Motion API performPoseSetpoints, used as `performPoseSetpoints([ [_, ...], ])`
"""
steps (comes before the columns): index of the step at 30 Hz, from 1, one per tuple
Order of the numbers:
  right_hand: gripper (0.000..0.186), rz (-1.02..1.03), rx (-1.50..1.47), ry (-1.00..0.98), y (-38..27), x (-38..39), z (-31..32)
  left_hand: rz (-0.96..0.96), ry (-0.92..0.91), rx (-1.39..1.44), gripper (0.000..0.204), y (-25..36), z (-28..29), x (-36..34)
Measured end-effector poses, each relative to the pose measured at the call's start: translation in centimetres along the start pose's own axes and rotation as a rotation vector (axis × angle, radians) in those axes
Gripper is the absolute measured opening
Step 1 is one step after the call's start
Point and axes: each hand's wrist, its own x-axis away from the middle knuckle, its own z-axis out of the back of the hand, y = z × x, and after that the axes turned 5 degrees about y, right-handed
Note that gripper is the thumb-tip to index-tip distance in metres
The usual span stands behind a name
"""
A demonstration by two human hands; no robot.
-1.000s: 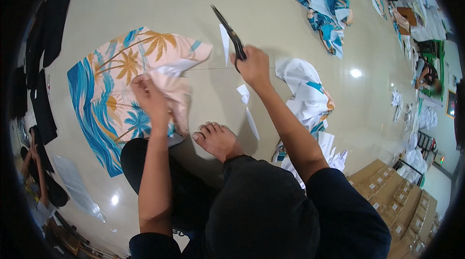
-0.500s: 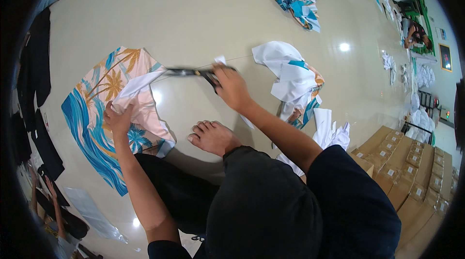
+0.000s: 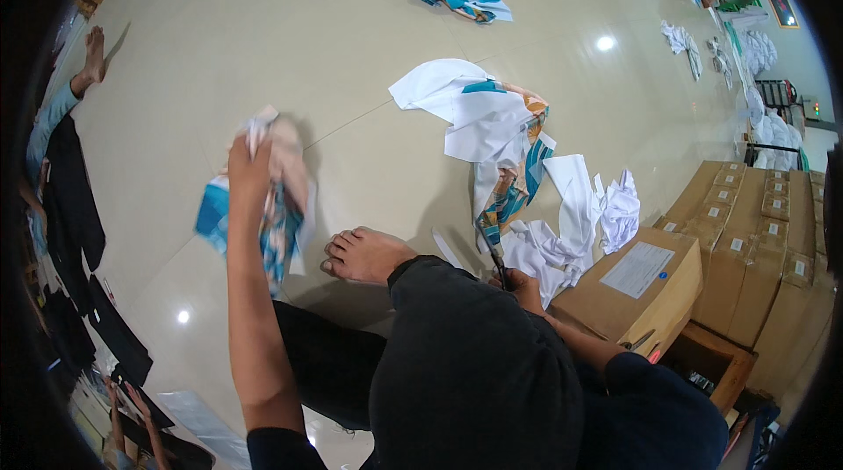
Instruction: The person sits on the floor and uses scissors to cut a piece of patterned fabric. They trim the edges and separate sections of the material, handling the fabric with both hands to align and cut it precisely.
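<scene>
Printed cloth (image 3: 285, 193) – pink, blue and orange, slightly blurred – is bunched in the fingers of the left hand (image 3: 249, 162), which grasp it near its top; the rest spreads below and to the right of them. Whether its lower edge touches the floor (image 3: 342, 180): cannot tell. Right hand (image 3: 525, 288), partly hidden by the knee, has its fingers wrapped round the handles of dark scissors (image 3: 494, 259), tips pointing away from the body. Just beyond those fingers: a white-and-printed heap (image 3: 492, 127). Right of them, white scraps (image 3: 571, 215) and a cardboard box (image 3: 632, 281). Between both hands – a bare foot (image 3: 369, 255).
</scene>
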Motion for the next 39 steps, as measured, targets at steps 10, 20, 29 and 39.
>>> performPoseSetpoints([
  [10,0.026,-0.056,0.065,0.228,-0.6,3.6,2.4,-0.48,-0.008,0.201,0.055,32.5,-9.2,-10.4],
  [20,0.035,-0.178,0.233,0.336,3.8,6.7,1.2,-0.736,-0.609,-0.08,0.076,8.3,-26.6,8.9],
  [29,0.043,-0.094,0.327,0.483,9.5,6.7,-0.6,-0.977,-0.468,-0.402,0.022,2.0,-25.4,11.6],
  [39,0.045,-0.248,0.282,0.395,7.1,7.3,1.2,-0.639,0.117,-0.682,0.015,-4.6,-3.8,-5.6],
])
